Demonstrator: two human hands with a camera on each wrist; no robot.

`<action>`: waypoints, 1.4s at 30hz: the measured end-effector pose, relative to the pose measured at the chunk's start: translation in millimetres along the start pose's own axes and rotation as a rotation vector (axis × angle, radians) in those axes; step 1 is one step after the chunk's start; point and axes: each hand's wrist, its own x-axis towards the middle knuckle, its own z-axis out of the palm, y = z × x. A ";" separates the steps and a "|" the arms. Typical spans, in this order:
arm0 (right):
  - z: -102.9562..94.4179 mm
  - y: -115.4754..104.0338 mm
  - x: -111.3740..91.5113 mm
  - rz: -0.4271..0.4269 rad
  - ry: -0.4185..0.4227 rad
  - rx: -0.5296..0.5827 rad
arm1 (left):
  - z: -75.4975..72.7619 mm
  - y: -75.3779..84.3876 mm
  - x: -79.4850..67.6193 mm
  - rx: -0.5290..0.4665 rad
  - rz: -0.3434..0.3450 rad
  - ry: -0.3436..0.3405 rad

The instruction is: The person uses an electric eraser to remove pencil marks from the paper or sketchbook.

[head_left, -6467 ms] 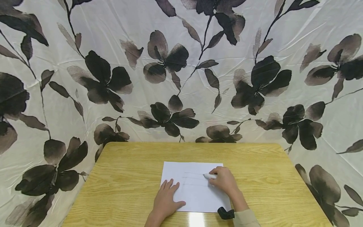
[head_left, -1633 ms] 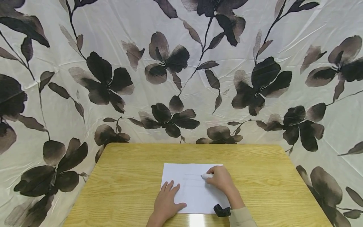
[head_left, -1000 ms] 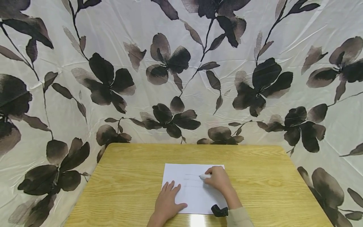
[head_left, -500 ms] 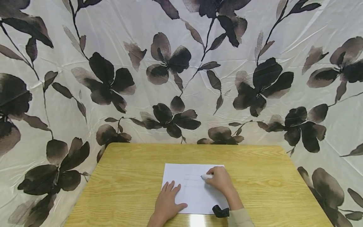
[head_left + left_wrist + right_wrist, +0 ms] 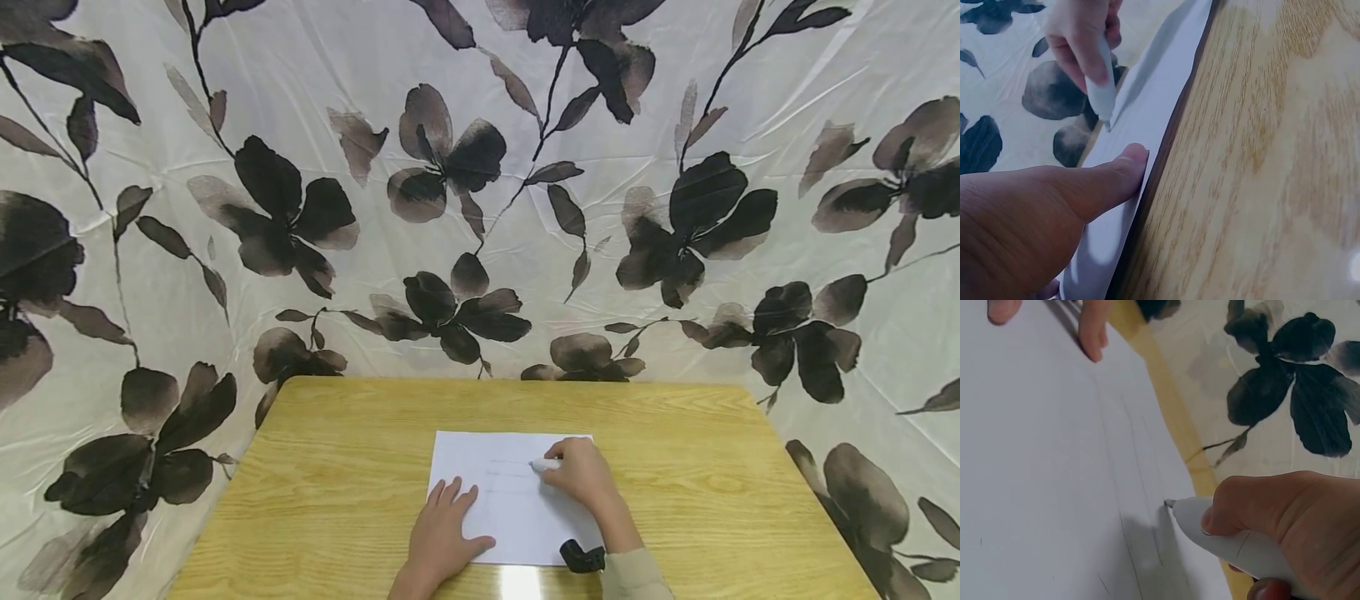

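A sheet of white paper (image 5: 510, 533) lies on the wooden table, with a few thin, faint lines (image 5: 1138, 456) running across it. My right hand (image 5: 585, 477) pinches a thick white pen (image 5: 1200, 515) between thumb and fingers. The pen's small metal tip is at the paper, by the end of the line nearest the far edge. Spread fingers of my left hand (image 5: 444, 533) rest on the left part of the sheet. In the left wrist view, its thumb (image 5: 1116, 175) lies by the sheet's near edge.
The yellow wood-grain table (image 5: 337, 467) reaches beyond the sheet on all sides. Behind and beside it hangs a white cloth (image 5: 570, 275) printed with dark flowers. A black device (image 5: 582, 557) sits at the right wrist, over the paper's lower right corner.
The right hand with the pen has shifted slightly left since the oldest frame, and its tip makes small moves back and forth near the top line. The left hand stays on the sheet.
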 end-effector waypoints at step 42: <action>1.6 -7.9 4.4 -0.038 0.003 -0.017 | -4.9 4.2 -0.8 -0.017 -0.017 -0.014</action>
